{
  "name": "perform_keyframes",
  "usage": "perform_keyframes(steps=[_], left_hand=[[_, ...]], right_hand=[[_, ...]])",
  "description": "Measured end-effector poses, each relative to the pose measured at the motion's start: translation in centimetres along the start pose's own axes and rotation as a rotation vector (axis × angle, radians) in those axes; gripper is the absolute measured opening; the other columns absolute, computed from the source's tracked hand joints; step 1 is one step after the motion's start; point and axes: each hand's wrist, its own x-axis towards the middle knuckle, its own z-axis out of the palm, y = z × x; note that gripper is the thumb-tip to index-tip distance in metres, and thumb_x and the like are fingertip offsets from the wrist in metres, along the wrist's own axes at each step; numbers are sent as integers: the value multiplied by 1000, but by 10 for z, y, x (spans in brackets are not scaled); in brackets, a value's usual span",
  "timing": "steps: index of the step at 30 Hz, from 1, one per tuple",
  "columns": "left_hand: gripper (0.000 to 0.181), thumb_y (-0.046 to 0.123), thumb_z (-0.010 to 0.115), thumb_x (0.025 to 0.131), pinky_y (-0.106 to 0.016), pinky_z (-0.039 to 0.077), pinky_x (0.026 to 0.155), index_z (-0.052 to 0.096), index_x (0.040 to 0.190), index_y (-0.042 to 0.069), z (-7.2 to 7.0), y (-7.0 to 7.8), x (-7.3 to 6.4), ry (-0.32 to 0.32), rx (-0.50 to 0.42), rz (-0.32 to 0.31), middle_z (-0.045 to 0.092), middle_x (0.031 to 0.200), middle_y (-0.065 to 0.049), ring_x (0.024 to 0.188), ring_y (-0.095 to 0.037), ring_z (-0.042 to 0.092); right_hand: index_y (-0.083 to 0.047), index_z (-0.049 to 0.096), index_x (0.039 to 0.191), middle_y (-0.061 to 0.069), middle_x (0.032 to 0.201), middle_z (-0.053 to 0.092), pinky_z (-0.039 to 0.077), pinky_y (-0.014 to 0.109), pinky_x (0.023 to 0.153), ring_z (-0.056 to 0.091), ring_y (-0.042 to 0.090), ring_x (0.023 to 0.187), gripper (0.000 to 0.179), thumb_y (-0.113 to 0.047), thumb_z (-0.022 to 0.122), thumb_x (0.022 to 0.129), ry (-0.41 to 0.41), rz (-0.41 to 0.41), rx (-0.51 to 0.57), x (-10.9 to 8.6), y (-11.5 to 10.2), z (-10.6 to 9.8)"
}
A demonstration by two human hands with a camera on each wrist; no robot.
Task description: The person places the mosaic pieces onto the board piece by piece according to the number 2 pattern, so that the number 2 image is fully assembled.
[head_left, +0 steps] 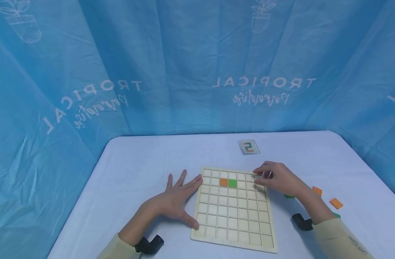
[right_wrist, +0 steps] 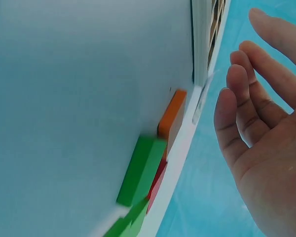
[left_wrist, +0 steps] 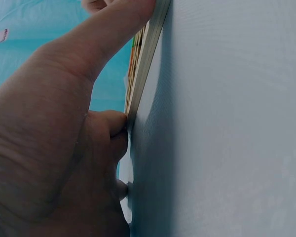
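Observation:
A pale wooden grid board [head_left: 221,223] lies on the white table. In its second row from the far side sit an orange tile [head_left: 223,182] and a green tile [head_left: 232,183], side by side. My left hand [head_left: 173,203] is spread wide at the board's left edge, its thumb near the front corner and fingertips farther up. Over the far right corner is my right hand [head_left: 278,178], with thumb and forefinger apart. The right wrist view shows that hand [right_wrist: 271,128] with loosely bent fingers and nothing between them.
Right of the board lie loose tiles: two orange ones [head_left: 336,203] and green ones [head_left: 289,196], partly hidden by the right arm. A red tile [right_wrist: 158,185] shows in the right wrist view. Behind the board is a small card [head_left: 248,147] with a gridded figure. Blue curtain [head_left: 191,72] surrounds the table.

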Motion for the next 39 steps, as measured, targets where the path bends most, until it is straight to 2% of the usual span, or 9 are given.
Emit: perform_keyframes(steps=[13,20,28,39], left_hand=[[135,91,61,50,-65,-18,102,7,156,28,0,1,0,-1,14,-3,-4,159,17,142,-31,-18],[134,90,61,50,-65,-17,103,8,156,28,-1,1,2,9,10,2,-3,159,16,142,-32,-17],[134,89,62,51,-66,-16,103,8,156,27,1,1,0,11,4,5,-2,159,15,143,-32,-17],[134,90,61,51,-65,-17,103,7,156,28,0,1,-1,2,5,-6,-4,159,17,142,-31,-18]], right_hand=[[-16,73,108,-7,94,61,50,29,61,55,14,76,29,-34,75,85,38,31,-32,-16,22,-17],[-15,73,107,-7,92,61,50,30,64,54,16,78,26,-27,76,84,82,94,-82,-25,32,-26],[-13,73,104,-6,91,62,50,31,65,55,16,77,18,-15,72,86,98,117,-99,-37,41,-34],[-11,72,108,-1,97,64,51,31,64,55,19,81,23,-15,72,85,78,159,-90,-47,52,-43]])
